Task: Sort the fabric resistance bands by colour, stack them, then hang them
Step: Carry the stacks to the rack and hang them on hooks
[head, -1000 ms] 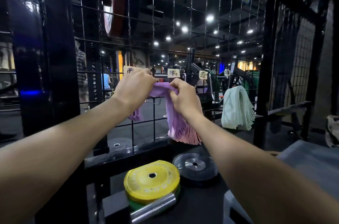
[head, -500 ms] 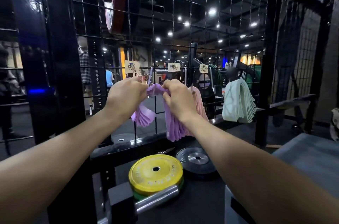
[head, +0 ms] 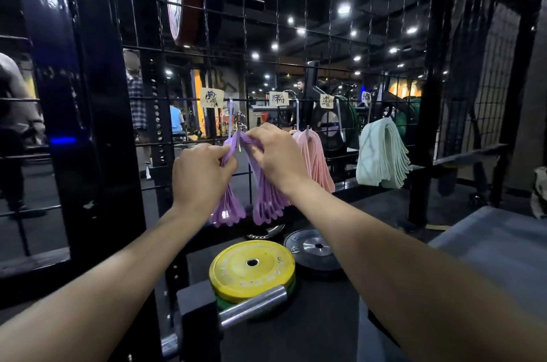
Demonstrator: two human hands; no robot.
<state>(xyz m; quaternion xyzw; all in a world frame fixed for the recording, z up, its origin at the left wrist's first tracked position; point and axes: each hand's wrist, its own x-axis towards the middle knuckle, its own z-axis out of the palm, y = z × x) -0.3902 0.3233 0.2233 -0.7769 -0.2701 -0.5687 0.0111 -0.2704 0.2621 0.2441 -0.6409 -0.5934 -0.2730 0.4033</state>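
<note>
Black wire mesh fills the view ahead, with a dim gym visible through it and paper labels clipped along one of its horizontal wires. Taking the purple bands' hook as the landmark: it sticks out of the mesh just below the leftmost label, and the stack of purple bands is draped right at it. The left hand pinches the stack's left half and the right hand clutches the right half, so each grip is clenched on fabric, with the top fold spread between them at the hook's tip. Held apart like this, the loops probably open enough to slide over the hook together; whether they already sit on it I cannot tell.

Right of the hook, the pink bands hang on their own hook under the second label, just beside the right hand. Further right, past a third label with nothing hanging below it, the pale green bands hang from the mesh. That suggests purple is the last or nearly last colour to go up.

Below the hook, a yellow weight plate and a smaller black plate lie flat on the rack's dark surface, clear of the dangling ends. The pink stack crowds the right hand most.
</note>
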